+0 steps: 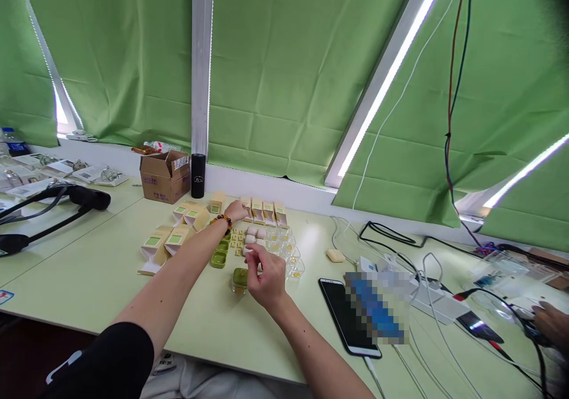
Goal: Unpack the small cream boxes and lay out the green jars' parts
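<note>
My left hand, with a beaded bracelet at its wrist, reaches to the left end of a row of small open cartons. Its fingertips are too small to make out. Beside a green-lidded clear jar near the front, my right hand is closed, its fingers curled against the thumb; whatever they hold, if anything, is hidden. Between the hands lie green square caps, small gold pieces, pale pink-white pieces and clear cups.
More cartons stand left of my forearm. A cardboard box and black cylinder stand at the back. Rightward lie a phone, a yellowish block and tangled cables. Another person's hand is at far right.
</note>
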Tool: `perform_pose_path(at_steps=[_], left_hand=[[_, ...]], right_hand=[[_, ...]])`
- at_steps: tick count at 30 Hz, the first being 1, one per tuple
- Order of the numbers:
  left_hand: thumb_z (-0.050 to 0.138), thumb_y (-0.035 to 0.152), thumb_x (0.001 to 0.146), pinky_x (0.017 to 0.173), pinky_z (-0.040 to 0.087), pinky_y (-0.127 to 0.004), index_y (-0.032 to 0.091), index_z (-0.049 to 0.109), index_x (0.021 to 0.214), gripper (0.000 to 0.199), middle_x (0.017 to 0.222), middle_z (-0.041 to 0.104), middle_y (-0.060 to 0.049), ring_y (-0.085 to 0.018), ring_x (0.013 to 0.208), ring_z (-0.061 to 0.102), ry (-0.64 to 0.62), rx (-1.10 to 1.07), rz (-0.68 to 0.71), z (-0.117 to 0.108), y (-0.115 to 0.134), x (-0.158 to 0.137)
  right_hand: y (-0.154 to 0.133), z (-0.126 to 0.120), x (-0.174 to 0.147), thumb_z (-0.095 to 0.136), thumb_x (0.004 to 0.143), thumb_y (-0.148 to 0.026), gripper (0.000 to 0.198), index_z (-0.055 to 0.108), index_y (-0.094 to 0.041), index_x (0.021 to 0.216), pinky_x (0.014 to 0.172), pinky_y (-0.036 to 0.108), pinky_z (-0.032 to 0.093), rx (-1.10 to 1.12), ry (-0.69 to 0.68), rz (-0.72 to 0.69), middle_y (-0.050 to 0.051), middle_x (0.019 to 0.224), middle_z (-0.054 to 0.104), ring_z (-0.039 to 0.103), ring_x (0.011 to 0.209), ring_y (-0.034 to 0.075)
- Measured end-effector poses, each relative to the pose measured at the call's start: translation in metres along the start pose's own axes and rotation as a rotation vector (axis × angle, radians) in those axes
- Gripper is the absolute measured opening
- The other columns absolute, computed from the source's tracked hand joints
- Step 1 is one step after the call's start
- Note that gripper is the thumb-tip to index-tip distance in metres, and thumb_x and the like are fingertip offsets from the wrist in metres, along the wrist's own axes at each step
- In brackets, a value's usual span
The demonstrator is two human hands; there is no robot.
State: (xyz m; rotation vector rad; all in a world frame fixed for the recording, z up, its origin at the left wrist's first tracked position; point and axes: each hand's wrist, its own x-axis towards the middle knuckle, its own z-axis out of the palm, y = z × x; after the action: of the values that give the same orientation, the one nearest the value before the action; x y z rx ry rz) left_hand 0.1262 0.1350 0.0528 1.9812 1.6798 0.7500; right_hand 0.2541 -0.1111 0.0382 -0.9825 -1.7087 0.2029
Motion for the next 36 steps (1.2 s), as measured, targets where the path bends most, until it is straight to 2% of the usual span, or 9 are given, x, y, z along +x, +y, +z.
perform_pose_path(at_steps=[4,7,11,15,20,25,28,33,36], left_hand=[[0.073,0.024,0.087,0.095,0.053,-0.035,0.012,0.072,0.12,0.035,0.127,0.073,-0.017,-0.03,0.118,0.068,0.052,0.0,0.003,-0.01,0.005,-0.009],[0.066,0.02,0.085,0.091,0.052,-0.033,0.014,0.072,0.12,0.036,0.12,0.077,-0.015,-0.029,0.113,0.07,0.075,-0.012,0.075,-0.02,0.01,-0.032],[0.057,0.012,0.083,0.098,0.05,-0.035,0.018,0.072,0.119,0.039,0.113,0.078,-0.009,-0.025,0.107,0.069,0.033,-0.029,0.258,-0.038,0.012,-0.089],[0.057,0.003,0.072,0.107,0.043,-0.041,0.023,0.071,0.116,0.051,0.117,0.073,-0.008,-0.029,0.122,0.059,-0.088,0.088,0.528,-0.061,0.006,-0.164],[0.075,0.02,0.075,0.098,0.043,-0.041,0.024,0.063,0.128,0.055,0.123,0.068,-0.01,-0.033,0.118,0.055,-0.278,0.146,0.631,-0.067,-0.002,-0.226],[0.078,0.025,0.08,0.098,0.042,-0.041,0.022,0.065,0.122,0.044,0.118,0.071,-0.009,-0.031,0.114,0.057,-0.261,0.062,0.672,-0.046,-0.01,-0.229],[0.08,0.03,0.08,0.101,0.045,-0.041,0.023,0.067,0.119,0.042,0.117,0.071,-0.01,-0.031,0.115,0.061,-0.208,-0.09,0.59,-0.044,-0.012,-0.214],[0.082,0.043,0.081,0.094,0.054,-0.039,0.021,0.064,0.125,0.053,0.112,0.074,-0.01,-0.028,0.112,0.069,-0.099,-0.511,0.41,-0.052,-0.008,-0.186],[0.079,0.044,0.085,0.094,0.055,-0.038,0.02,0.063,0.125,0.05,0.112,0.074,-0.01,-0.026,0.114,0.069,-0.047,-0.653,0.413,-0.05,-0.008,-0.181]], right_hand=[[0.005,-0.002,0.002,0.064,0.092,-0.03,0.017,0.077,-0.026,0.103,0.067,0.033,0.052,-0.015,0.03,-0.022,0.003,0.071,0.075,0.066,0.059,0.019],[0.01,-0.007,0.008,0.059,0.096,-0.03,0.019,0.073,-0.024,0.107,0.062,0.03,0.05,-0.017,0.1,0.019,0.002,0.073,0.075,0.063,0.056,0.017],[0.017,-0.019,0.021,0.054,0.098,-0.033,0.02,0.068,-0.022,0.108,0.058,0.026,0.048,0.076,0.187,0.155,0.001,0.076,0.074,0.06,0.055,0.014],[0.021,-0.028,0.034,0.054,0.098,-0.038,0.022,0.066,-0.021,0.107,0.055,0.026,0.046,0.175,0.234,0.257,0.0,0.076,0.071,0.057,0.055,0.014],[0.025,-0.021,0.038,0.056,0.096,-0.036,0.021,0.066,-0.022,0.108,0.056,0.027,0.045,0.175,0.195,0.284,0.0,0.077,0.071,0.056,0.055,0.014],[0.03,-0.008,0.023,0.057,0.095,-0.034,0.021,0.066,-0.022,0.109,0.058,0.027,0.047,0.132,0.115,0.279,0.001,0.079,0.073,0.058,0.057,0.015],[0.029,-0.004,0.016,0.057,0.096,-0.035,0.021,0.066,-0.022,0.111,0.062,0.028,0.05,0.209,0.137,0.277,0.002,0.083,0.073,0.06,0.061,0.015],[0.028,0.002,0.014,0.066,0.096,-0.046,0.027,0.065,-0.023,0.109,0.05,0.024,0.046,0.573,0.187,0.399,0.001,0.089,0.07,0.058,0.056,0.011],[0.03,0.01,0.012,0.072,0.09,-0.06,0.041,0.063,-0.024,0.107,0.041,0.023,0.043,0.915,-0.011,0.572,0.002,0.082,0.072,0.064,0.053,0.015]])
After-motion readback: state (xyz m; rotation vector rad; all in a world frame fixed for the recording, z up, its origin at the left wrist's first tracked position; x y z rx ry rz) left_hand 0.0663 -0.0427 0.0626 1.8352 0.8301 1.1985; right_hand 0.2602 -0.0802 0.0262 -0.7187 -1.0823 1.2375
